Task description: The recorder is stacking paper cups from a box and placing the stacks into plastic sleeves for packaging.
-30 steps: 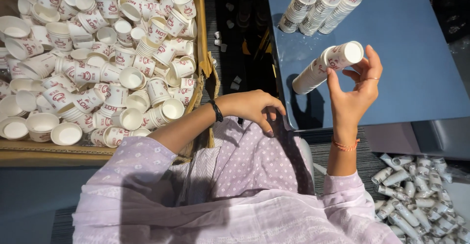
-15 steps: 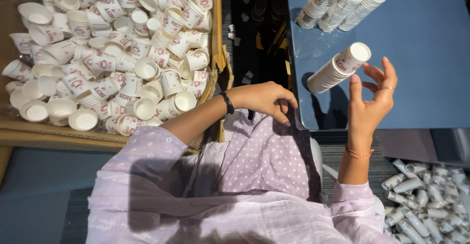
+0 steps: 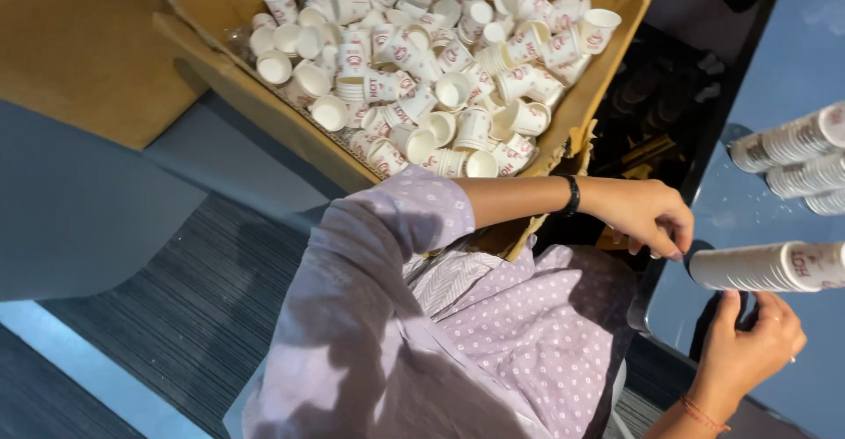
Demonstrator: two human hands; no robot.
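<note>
A long stack of nested white paper cups [image 3: 766,267] with red print lies level over the near edge of the blue table [image 3: 775,60]. My right hand [image 3: 748,351] is just below it, fingertips up against its underside. My left hand [image 3: 647,219], with a black band on the wrist, hovers at the stack's left end with fingers curled and nothing visible in them. My lilac dotted clothing fills the lower middle.
A big cardboard box [image 3: 220,60] full of loose white cups [image 3: 440,78] stands at the upper left. Three more cup stacks [image 3: 792,140] lie on the blue table at the right edge. A dark gap [image 3: 651,95] separates box and table.
The stack, held up tilted before, now lies level and lower, with my right hand under it. My left hand has moved right to the stack's end. The view has swung and closed in.
</note>
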